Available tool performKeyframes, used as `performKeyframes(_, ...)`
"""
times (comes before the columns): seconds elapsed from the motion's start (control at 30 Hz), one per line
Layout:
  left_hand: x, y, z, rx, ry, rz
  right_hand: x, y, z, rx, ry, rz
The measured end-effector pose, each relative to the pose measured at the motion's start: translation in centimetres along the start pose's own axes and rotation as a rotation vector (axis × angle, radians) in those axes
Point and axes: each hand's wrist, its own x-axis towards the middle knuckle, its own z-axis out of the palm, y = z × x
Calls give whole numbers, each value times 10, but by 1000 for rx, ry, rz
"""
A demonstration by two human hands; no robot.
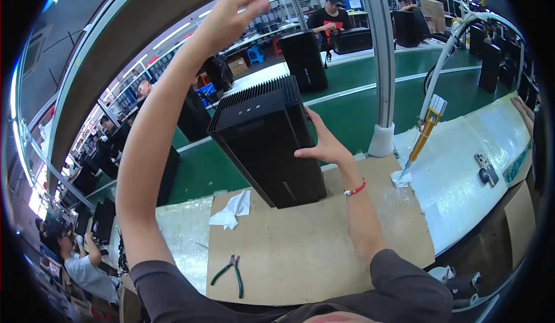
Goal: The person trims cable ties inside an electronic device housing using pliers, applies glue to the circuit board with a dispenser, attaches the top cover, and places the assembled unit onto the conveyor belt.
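Observation:
A black computer case (269,147) with a finned top and small round buttons stands tilted in view on the brown cardboard sheet (306,236). My right hand (326,141) grips its right side, thumb on the near face and fingers around the far edge. High above the case, my left hand (228,22) is raised near the overhead shelf, its fingers loosely bent and apart, with nothing visible in them. A white cloth (231,209) lies left of the case. Green-handled cutting pliers (232,274) rest nearer to me.
At right, a yellow electric screwdriver (428,129) hangs over a small white cloth (401,178). A metal post (378,57) rises behind the cardboard. Beyond runs a green conveyor (352,100) carrying more black cases (303,60). Co-workers (330,19) work across it and at far left.

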Motion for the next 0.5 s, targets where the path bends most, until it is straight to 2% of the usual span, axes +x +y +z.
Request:
performKeyframes(0.07,-2,23,55,-206,-111,-535,-1,-8,-6,-93,-35,12)
performKeyframes(0.1,-33,27,100,275,-507,-51,-4,-9,-3,-173,-15,-10)
performKeyframes(0.13,-42,-2,132,-345,-416,-303,-4,-11,-1,-254,0,-44)
performKeyframes(0.17,-40,-1,131,-374,-554,-370,4,-13,4,-246,8,-47)
performKeyframes(0.2,-39,-3,131,-420,-535,-367,-3,-15,7,-230,9,-43)
performKeyframes(0.27,-42,-8,123,-385,-540,-474,5,-17,-1,-237,-6,-79)
performKeyframes(0.33,-41,-14,78,-333,-553,-278,-1,-11,6,-227,9,-96)
performKeyframes(0.37,-46,-30,57,-197,-452,-170,-2,-17,5,-188,-1,-73)
performKeyframes(0.4,-53,-30,28,219,-405,-83,-2,-14,3,-180,-6,-71)
performKeyframes(0.43,-93,-71,41,244,-426,-35,-1,-12,2,-210,7,-102)
performKeyframes(0.5,-145,-45,56,-252,-481,-556,-5,-10,10,-233,22,-122)
